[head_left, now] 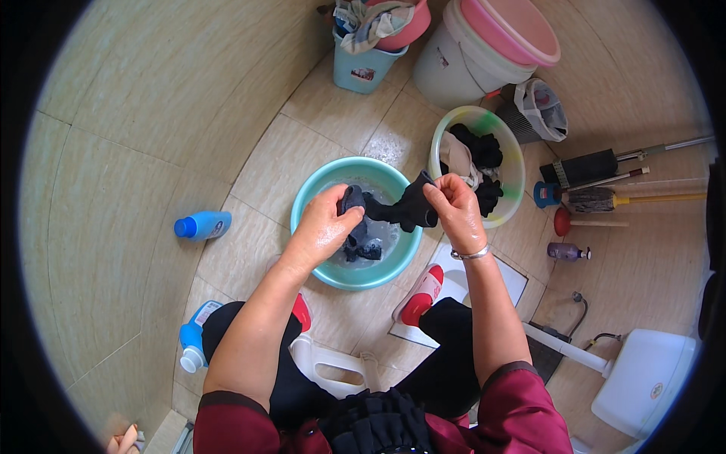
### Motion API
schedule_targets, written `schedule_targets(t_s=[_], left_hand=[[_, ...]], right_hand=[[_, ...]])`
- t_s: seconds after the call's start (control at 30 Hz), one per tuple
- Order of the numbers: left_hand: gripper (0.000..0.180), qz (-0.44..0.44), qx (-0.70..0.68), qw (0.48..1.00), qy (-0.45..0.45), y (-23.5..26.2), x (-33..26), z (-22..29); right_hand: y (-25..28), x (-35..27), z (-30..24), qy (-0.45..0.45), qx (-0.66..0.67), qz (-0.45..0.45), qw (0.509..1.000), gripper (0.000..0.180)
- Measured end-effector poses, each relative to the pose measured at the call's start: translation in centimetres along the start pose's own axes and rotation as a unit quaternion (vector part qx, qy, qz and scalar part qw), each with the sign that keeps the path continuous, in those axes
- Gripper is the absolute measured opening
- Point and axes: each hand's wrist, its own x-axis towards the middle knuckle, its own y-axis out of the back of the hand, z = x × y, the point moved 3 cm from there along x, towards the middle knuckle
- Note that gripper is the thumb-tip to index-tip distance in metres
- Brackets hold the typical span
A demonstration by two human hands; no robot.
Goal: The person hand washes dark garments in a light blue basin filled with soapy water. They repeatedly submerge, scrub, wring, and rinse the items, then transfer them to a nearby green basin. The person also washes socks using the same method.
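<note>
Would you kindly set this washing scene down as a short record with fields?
Left hand: left hand grips one end of the dark wet garment
Right hand: right hand pinches its other end, a bracelet on the wrist
Garment: stretched between the hands above the teal basin, part hanging into the water
Beside it: green basin holding dark and pale clothes
Floor: blue bottle lying on its side on the tiles
Posture: seated, knees either side of the teal basin

Short dark-red sleeves [522,408] with a darker trim at the cuffs, black trousers [446,363], red-and-white slippers [420,295], plus a thin silver bracelet [470,255] on the right wrist. Bare forearms otherwise.
</note>
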Motion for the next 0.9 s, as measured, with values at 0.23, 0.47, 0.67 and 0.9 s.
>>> schedule_targets(t_s=[0.23,0.47,0.67,0.9], left_hand=[[0.018,-0.037,0.041,0.998,0.004,-0.5,0.0,0.2],[0.028,-0.019,-0.01,0.999,-0.025,-1.6,-1.2,1.9],[0.022,-0.025,-0.03,0.995,-0.094,-2.5,-0.8,1.2],[0.022,-0.015,-0.087,0.993,-0.078,-2.0,-0.7,0.7]], right_hand=[[-0.7,-0.8,-1.9,0.021,-0.01,-0.051,0.998,0.04],[-2.3,-1.1,-1.9,-0.002,0.079,-0.099,0.992,0.042],[-3.5,-1.2,-1.9,-0.023,0.161,-0.117,0.98,0.042],[-3.7,-1.4,-2.2,-0.033,0.249,-0.188,0.95,0.045]])
